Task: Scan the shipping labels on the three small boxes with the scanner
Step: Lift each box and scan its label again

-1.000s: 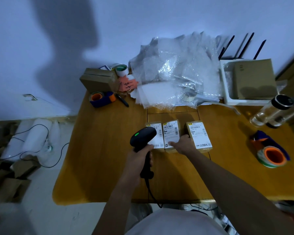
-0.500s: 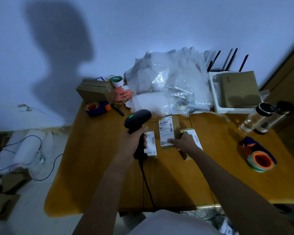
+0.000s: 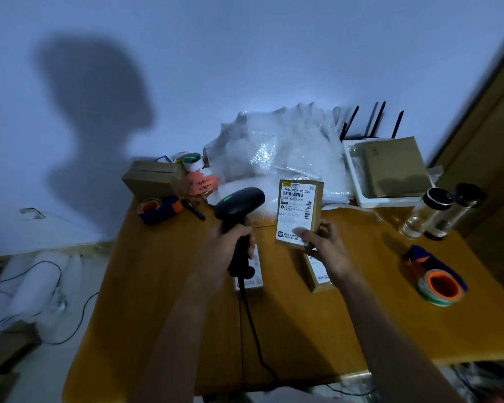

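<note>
While the left hand (image 3: pixel 234 239) wraps tightly around the scanner (image 3: pixel 239 207) handle, the right hand (image 3: pixel 322 242) pinches the lifted box (image 3: pixel 298 212) by its lower edge, label facing up; two other boxes (image 3: pixel 317 271) lie on the surface (image 3: pixel 163 286) beneath.

Wood table (image 3: pixel 163 315) w/ 2 small boxes (image 3: pixel 317 271), tape rolls (image 3: pixel 442 287), bottles (image 3: pixel 425 212).

Dim room, bluish-white wall (image 3: pixel 245 53) ahead with my shadow (image 3: pixel 99 117) cast on its left part. Wooden desk (image 3: pixel 163 301) pushed against it. Brown wooden panel (image 3: pixel 489 146) at my right. Pale floor (image 3: pixel 50 370) left of desk, black cable (image 3: pixel 79 315) trailing there.
</note>
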Motion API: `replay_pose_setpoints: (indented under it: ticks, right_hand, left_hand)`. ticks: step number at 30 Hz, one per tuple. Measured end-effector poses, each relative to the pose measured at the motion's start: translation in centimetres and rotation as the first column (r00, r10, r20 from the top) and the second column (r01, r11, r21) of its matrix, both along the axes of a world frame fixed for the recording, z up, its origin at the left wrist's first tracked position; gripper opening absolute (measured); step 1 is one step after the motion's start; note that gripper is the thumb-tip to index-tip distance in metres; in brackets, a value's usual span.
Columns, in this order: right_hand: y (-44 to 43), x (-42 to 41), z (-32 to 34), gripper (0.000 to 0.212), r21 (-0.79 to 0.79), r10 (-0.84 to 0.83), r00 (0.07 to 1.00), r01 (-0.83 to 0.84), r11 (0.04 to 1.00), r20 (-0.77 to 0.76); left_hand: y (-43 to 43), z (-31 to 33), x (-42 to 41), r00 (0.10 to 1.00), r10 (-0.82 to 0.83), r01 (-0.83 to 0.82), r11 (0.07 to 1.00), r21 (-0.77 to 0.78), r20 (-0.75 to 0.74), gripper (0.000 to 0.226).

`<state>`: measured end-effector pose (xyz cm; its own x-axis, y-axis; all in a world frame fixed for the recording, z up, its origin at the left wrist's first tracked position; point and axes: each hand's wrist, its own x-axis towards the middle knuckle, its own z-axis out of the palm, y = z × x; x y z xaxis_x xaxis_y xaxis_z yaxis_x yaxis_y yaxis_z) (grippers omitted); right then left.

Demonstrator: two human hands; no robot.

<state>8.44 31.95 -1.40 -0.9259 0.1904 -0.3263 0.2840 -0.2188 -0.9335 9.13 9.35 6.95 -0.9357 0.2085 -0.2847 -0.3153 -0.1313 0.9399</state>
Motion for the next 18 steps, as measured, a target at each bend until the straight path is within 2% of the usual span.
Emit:
replay_pose_setpoints:
  ticks: [8, 11, 15, 18]
  right_hand:
    - [0.5, 1.3, -1.0, 0.068, -0.036, -0.023, 0.999, 0.025, 0.999, 0.047]
    - [0.6, 1.8, -1.0, 0.056, -0.065, 0.015, 0.999, -0.012, 0.998, 0.044]
    - [0.7, 2.0, -0.9, 0.046, -0.133, 0.052, 0.998, -0.047, 0.990, 0.030]
    - [0.4, 1.7, -1.0, 0.065, -0.112, 0.062, 0.997, -0.057, 0.992, 0.044]
  left_hand:
    - [0.7, -0.7, 1.4, 0.998, 0.046, -0.045, 0.999, -0.021, 0.053, 0.036]
    - [0.6, -1.6, 1.8, 0.996, 0.064, -0.065, 0.998, 0.016, 0.068, 0.041]
    - [0.8, -2.1, 2.1, 0.993, 0.102, -0.102, 0.995, -0.009, 0.067, 0.043]
    - [0.8, -1.9, 1.9, 0.990, 0.110, -0.107, 0.993, -0.040, 0.084, 0.038]
